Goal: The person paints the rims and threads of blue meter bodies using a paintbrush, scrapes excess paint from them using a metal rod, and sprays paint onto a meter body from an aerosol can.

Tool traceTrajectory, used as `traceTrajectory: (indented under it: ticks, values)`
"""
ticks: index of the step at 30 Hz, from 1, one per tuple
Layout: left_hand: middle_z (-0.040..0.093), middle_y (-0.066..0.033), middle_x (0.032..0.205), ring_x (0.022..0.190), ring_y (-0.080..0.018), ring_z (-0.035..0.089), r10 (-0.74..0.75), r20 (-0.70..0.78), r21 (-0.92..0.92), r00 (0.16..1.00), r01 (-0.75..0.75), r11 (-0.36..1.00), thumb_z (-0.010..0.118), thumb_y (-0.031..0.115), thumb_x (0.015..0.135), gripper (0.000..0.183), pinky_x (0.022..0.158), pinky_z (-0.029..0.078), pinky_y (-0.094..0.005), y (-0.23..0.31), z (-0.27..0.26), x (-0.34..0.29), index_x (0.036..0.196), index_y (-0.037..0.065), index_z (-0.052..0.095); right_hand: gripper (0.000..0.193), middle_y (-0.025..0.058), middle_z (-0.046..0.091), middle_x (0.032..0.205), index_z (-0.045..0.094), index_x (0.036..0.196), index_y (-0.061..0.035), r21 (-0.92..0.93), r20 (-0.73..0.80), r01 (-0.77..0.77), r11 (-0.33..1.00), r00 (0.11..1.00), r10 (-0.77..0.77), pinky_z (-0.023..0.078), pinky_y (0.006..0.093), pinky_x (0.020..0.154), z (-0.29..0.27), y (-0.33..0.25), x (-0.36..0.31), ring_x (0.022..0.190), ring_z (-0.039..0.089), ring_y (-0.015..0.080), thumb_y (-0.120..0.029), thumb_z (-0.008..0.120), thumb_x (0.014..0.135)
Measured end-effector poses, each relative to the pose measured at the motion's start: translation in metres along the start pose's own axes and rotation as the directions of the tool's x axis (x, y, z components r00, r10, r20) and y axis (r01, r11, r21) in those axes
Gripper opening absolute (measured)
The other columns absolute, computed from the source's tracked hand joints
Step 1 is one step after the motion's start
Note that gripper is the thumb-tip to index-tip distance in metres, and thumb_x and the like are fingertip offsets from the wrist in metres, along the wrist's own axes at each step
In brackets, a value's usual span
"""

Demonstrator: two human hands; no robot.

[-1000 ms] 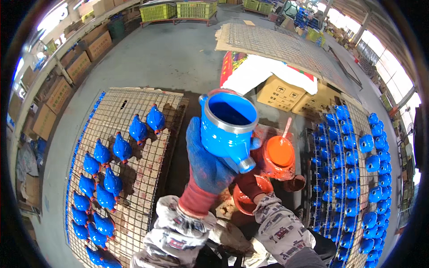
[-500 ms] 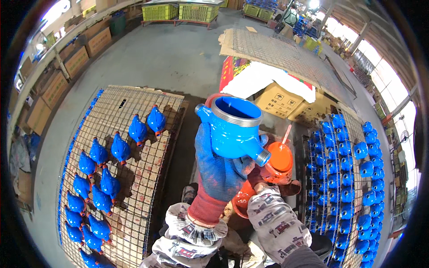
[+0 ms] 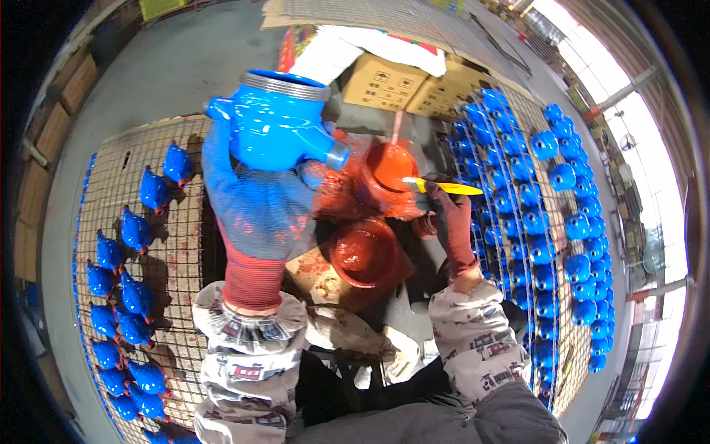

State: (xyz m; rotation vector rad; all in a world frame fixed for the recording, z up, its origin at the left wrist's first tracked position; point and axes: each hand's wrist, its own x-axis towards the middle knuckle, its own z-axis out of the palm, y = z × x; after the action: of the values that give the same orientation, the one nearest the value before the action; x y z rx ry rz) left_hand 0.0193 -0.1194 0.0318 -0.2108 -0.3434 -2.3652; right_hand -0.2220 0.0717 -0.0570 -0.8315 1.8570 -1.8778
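Head view: from where I stand, the gloved left hand (image 3: 265, 203) cups a glossy blue casting (image 3: 275, 132) from below, fingers wrapped against its body. The casting is up in the air, left of the paint pot (image 3: 390, 169), with its threaded metal rim facing up and its short spout angled toward the pot; the grip from underneath seems chosen to leave both ends free. The gloved right hand (image 3: 446, 209) is closed on a yellow-handled brush (image 3: 452, 189) (a pinch, as far as I can make out), its tip at the pot's red-coated opening, so the handle points away from the paint. A stick (image 3: 398, 127) leans out of the pot's far side. A red bowl (image 3: 364, 253) sits just nearer the person, probably put there to be within easy reach.

On the left, a wire mesh rack (image 3: 176, 285) bears blue pieces (image 3: 136, 230) with red ends, mostly spaced out, perhaps so wet surfaces don't touch. On the right, closer rows of blue castings (image 3: 542, 250) line another rack.
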Motion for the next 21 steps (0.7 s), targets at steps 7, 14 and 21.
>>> traceTrajectory:
  ticks: [7,14,21]
  values:
    - [0.05,-0.031,0.133,0.107,-0.0395,0.06,-0.085,0.129,0.08,0.988,0.075,0.994,0.053,0.054,0.095,0.077,0.074,0.057,-0.0377,-0.01,-0.005,0.006,0.147,0.002,0.032,0.013,0.0053,0.069,0.094,0.067,0.104,0.0008,0.032,0.022,-0.083,0.996,0.996,0.083,0.051,0.0245,0.075,-0.021,0.04,0.021,0.081,0.063,0.0099,-0.003,0.063,0.093]
    - [0.064,-0.0243,0.115,0.098,-0.038,0.068,-0.058,-0.062,0.084,0.996,0.063,0.994,0.05,0.059,0.095,0.075,0.075,0.063,-0.0441,-0.031,-0.002,0.002,0.135,-0.004,0.045,0.02,0.0055,0.069,0.098,0.065,0.11,-0.002,-0.292,0.028,0.109,0.95,0.994,-0.106,0.052,0.0283,0.082,-0.014,0.085,0.026,0.09,0.065,0.0136,-0.004,0.065,0.09]
    - [0.063,-0.0279,0.117,0.091,-0.0404,0.07,-0.253,0.054,-0.135,0.966,0.258,0.957,0.039,0.075,0.09,0.091,0.041,0.052,-0.0305,-0.044,0.001,0.006,0.141,0.0,0.04,0.021,0.0141,0.069,0.102,0.066,0.107,-0.006,-0.582,0.166,0.411,0.701,0.905,-0.392,0.054,0.0388,0.079,-0.029,0.069,0.009,0.092,0.069,0.0302,-0.009,0.068,0.085]
